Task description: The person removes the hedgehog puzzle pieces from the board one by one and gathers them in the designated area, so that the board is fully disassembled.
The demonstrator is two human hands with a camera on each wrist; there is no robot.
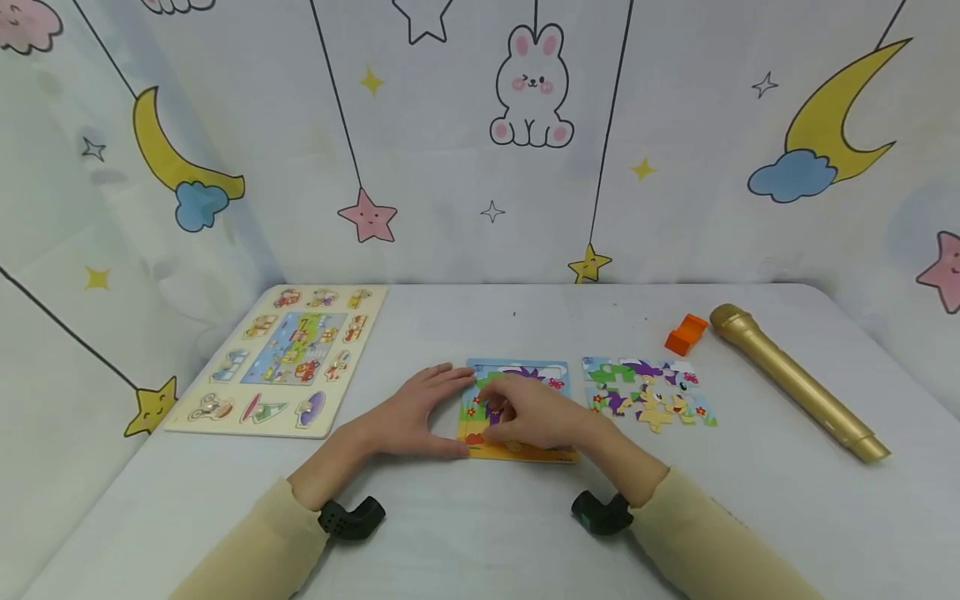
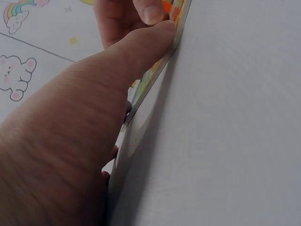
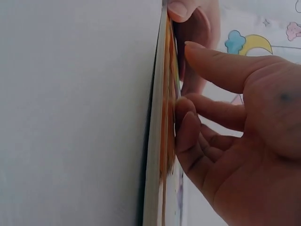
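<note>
A small colourful jigsaw puzzle board (image 1: 495, 452) lies flat on the white table, partly covered by my hands. Along its left edge rests my left hand (image 1: 412, 412), fingers stretched forward and the thumb at the lower left corner. In the left wrist view that thumb (image 2: 141, 49) lies straight against the board's edge. My right hand (image 1: 540, 410) is over the middle of the board with bent fingers. The right wrist view shows its fingertips (image 3: 185, 110) touching the board's face, the thumb (image 3: 216, 66) standing apart from them and nothing between.
Right of the board lies a group of colourful jigsaw pieces (image 1: 652, 398), some joined. Behind them is an orange block (image 1: 686, 335), and a gold microphone-shaped object (image 1: 798, 383) lies further right. A larger wooden picture puzzle (image 1: 225, 423) lies at the left. A printed cloth (image 1: 450, 167) hangs behind.
</note>
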